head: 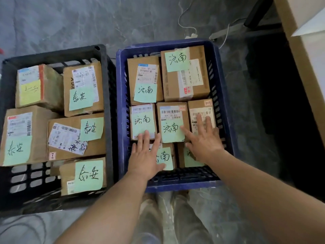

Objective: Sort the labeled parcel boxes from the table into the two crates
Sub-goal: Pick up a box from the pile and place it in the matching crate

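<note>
Two bare forearms are seen reaching forward over a grey marbled floor (70, 20) into a dark blue slatted plastic crate (175, 180). The left hand (146, 158) is laid flat, fingers (143, 138) spread and extended, on a brown cardboard parcel box with a green handwritten note (166, 158) in the crate's near row; nothing is gripped. The right hand (204, 142) is likewise flat and splayed, resting across a second near-row cardboard box (186, 160) and the one behind it bearing a barcode label (200, 110); nothing is held.

Seven labeled boxes are counted in the blue crate, packed in three rows, touching one another. Green notes with the same two characters are visible on most; the far right box (184, 74) is the largest.

Just beside it on the left, a black slatted plastic crate (58, 53) is recorded, holding five cardboard boxes (75, 138) with green or yellow notes of a different marking. Part of its near left floor is uncovered.

At the far right edge, a large pale cardboard carton (306, 32) is partly in view.
</note>
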